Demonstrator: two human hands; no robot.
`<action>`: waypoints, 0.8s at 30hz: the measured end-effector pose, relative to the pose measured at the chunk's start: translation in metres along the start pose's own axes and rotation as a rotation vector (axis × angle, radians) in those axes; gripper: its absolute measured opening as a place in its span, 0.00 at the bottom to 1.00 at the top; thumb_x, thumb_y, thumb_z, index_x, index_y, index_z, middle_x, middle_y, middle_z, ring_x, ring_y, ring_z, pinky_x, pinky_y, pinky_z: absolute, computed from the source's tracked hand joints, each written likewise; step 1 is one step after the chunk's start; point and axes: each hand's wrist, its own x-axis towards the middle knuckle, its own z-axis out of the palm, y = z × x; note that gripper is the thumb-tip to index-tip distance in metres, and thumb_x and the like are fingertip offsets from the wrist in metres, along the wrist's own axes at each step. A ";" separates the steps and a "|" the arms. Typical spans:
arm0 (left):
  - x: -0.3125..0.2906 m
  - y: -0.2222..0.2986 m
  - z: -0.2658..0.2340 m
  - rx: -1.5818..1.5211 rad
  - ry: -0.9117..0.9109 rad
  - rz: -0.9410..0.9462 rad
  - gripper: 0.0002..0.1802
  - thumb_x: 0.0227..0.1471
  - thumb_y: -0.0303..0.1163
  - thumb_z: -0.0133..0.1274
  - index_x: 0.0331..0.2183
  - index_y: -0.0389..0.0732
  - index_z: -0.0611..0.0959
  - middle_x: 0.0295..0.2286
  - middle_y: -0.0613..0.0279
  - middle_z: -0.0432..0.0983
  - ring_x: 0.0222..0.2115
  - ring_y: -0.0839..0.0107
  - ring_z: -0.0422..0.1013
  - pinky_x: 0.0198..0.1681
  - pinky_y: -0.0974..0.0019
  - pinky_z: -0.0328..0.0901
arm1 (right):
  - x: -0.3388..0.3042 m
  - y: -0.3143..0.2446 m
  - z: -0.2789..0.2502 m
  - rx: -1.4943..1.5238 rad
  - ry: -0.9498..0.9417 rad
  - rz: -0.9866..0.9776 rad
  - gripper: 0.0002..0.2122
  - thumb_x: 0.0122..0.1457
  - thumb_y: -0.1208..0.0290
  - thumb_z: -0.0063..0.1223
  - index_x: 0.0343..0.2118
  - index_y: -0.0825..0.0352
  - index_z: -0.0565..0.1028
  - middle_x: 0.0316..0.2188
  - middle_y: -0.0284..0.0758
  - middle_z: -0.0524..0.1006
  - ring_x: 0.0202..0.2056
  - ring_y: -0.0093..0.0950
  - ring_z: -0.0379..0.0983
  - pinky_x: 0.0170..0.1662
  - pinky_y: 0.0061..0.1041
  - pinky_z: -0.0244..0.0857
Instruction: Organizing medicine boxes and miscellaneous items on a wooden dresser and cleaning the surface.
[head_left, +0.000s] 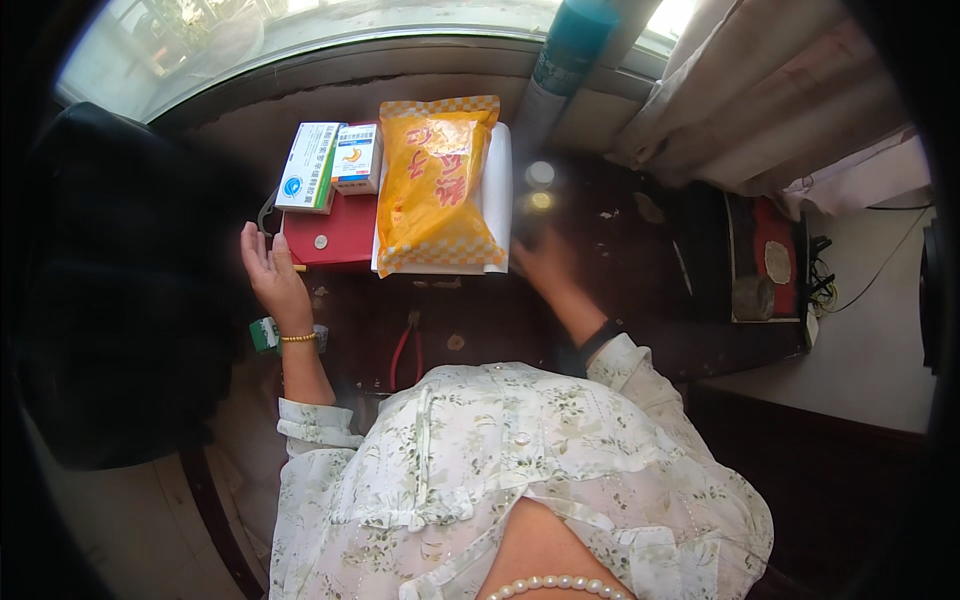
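Observation:
My left hand (274, 280) is beside the left edge of a flat red book or folder (345, 232), fingers stretched out and holding nothing. On the red cover lie a white-and-green medicine box (307, 170), a smaller white medicine box (357, 158) and a small round pale disc (320, 241). A full yellow-orange plastic packet (432, 190) rests on a white flat object (497, 190) to their right. My right hand (548, 262) is by that white object's lower right corner, smeared by motion. Whether it touches or holds anything is unclear.
Beyond my right hand stand a small white-capped item (540, 177) and a yellowish one (541, 201), both blurred. Red-handled pliers (404, 352) lie near me. A green-and-white box (265, 335) is by my left wrist. A teal-topped cylinder (575, 50) stands by the window.

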 end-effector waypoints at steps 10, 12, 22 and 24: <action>0.024 -0.027 0.006 0.027 0.045 -0.065 0.27 0.65 0.34 0.47 0.60 0.32 0.63 0.60 0.42 0.61 0.62 0.55 0.59 0.63 0.59 0.57 | 0.054 0.098 -0.041 0.066 0.386 -0.014 0.22 0.52 0.55 0.61 0.48 0.59 0.76 0.40 0.42 0.81 0.44 0.46 0.76 0.46 0.42 0.70; 0.026 -0.024 0.009 0.046 0.047 -0.083 0.28 0.65 0.35 0.46 0.61 0.32 0.63 0.60 0.42 0.61 0.62 0.55 0.59 0.63 0.59 0.56 | 0.069 0.117 -0.047 0.079 0.390 0.046 0.22 0.52 0.55 0.61 0.48 0.59 0.76 0.40 0.42 0.81 0.44 0.46 0.76 0.46 0.42 0.69; 0.046 -0.058 0.008 0.224 -0.050 -0.224 0.31 0.67 0.47 0.40 0.59 0.33 0.69 0.55 0.45 0.69 0.57 0.58 0.66 0.58 0.62 0.61 | 0.068 0.127 -0.056 0.249 0.330 0.086 0.29 0.54 0.58 0.62 0.57 0.65 0.70 0.45 0.48 0.79 0.49 0.47 0.75 0.50 0.37 0.67; 0.052 -0.075 0.013 0.206 -0.031 -0.191 0.31 0.67 0.49 0.39 0.56 0.32 0.73 0.52 0.47 0.74 0.53 0.61 0.70 0.55 0.64 0.63 | 0.070 0.152 -0.047 0.298 0.406 0.019 0.29 0.54 0.59 0.63 0.56 0.67 0.70 0.43 0.47 0.79 0.47 0.44 0.76 0.49 0.36 0.67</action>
